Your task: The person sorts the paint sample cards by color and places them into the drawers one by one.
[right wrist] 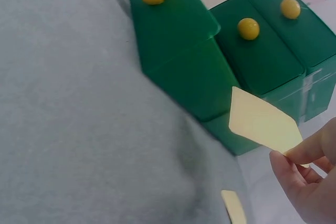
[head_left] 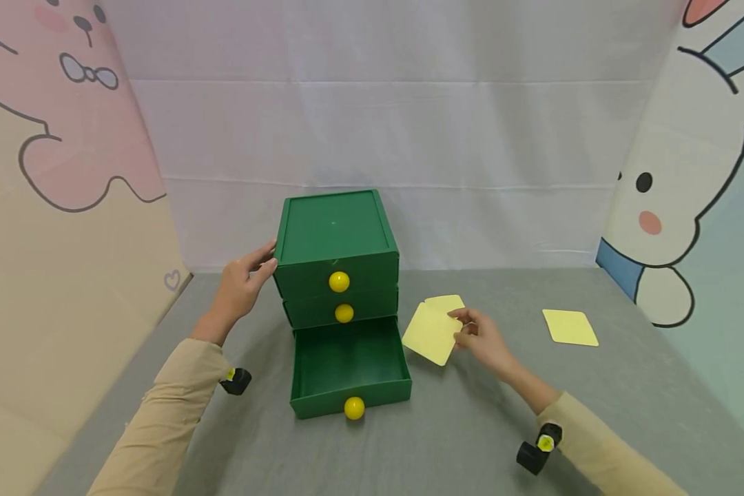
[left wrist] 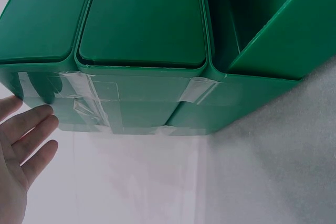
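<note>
A green drawer unit point(head_left: 337, 227) with three stacked drawers and yellow round knobs stands on the table. Its bottom drawer point(head_left: 350, 368) is pulled out, and nothing lies inside. At the unit's upper left side is my left hand point(head_left: 240, 286), its fingertips against the wall; the left wrist view shows its fingers point(left wrist: 34, 142) fairly straight. Just right of the open drawer, my right hand point(head_left: 483, 341) pinches a yellow square card point(head_left: 430, 334) by its edge between thumb and fingers. That card point(right wrist: 262, 121) is lifted and tilted in the right wrist view. Behind it, a second yellow card point(head_left: 449, 301) is partly hidden.
Another yellow card point(head_left: 570, 327) lies flat on the grey table point(head_left: 471, 441) at the far right. A pale cloth backdrop point(head_left: 409, 131) rises behind the drawer unit. Printed cartoon panels flank the table on both sides. Clear tape point(left wrist: 197, 90) runs along the unit's side.
</note>
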`<state>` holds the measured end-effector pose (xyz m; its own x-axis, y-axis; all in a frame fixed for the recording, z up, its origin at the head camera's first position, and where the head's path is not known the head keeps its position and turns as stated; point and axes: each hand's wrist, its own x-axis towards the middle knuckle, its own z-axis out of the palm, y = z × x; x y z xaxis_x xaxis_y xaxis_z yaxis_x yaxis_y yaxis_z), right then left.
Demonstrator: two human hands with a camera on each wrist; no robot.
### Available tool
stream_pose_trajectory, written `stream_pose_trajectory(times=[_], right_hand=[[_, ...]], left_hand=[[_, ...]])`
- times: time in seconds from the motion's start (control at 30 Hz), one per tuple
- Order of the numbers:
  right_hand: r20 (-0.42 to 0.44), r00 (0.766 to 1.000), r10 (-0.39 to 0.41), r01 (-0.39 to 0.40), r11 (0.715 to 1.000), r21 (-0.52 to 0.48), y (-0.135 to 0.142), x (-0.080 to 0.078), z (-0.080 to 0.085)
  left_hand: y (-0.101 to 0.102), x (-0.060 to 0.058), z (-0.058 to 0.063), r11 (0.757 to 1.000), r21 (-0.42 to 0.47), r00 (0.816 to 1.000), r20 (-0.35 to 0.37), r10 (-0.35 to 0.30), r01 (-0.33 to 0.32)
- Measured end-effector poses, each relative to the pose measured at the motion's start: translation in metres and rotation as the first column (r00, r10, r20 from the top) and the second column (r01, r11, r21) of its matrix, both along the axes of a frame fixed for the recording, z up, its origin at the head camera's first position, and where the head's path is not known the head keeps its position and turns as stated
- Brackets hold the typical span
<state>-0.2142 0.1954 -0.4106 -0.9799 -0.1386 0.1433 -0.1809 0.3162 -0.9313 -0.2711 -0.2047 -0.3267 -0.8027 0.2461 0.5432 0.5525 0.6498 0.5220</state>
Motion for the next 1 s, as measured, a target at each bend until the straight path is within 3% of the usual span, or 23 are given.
stream_pose_trajectory(times=[0.23,0.63,1.0], right_hand=[[-0.041,0.999,-0.004,0.004,1.000,0.008,-0.001,0.003,0.022],[-0.038,0.996,0.076,-0.075,0.997,0.028,-0.028,0.001,0.041],[-0.022,0.983,0.183,-0.183,0.983,0.001,-0.069,-0.001,0.037]], left_hand=[[-0.001,-0.001,-0.001,1.000,0.007,1.000,0.001,0.002,-0.002],[0.000,0.000,-0.001,1.000,0.005,1.000,-0.002,0.002,-0.002],[0.001,0.000,-0.001,1.000,0.008,1.000,-0.007,0.001,-0.001]])
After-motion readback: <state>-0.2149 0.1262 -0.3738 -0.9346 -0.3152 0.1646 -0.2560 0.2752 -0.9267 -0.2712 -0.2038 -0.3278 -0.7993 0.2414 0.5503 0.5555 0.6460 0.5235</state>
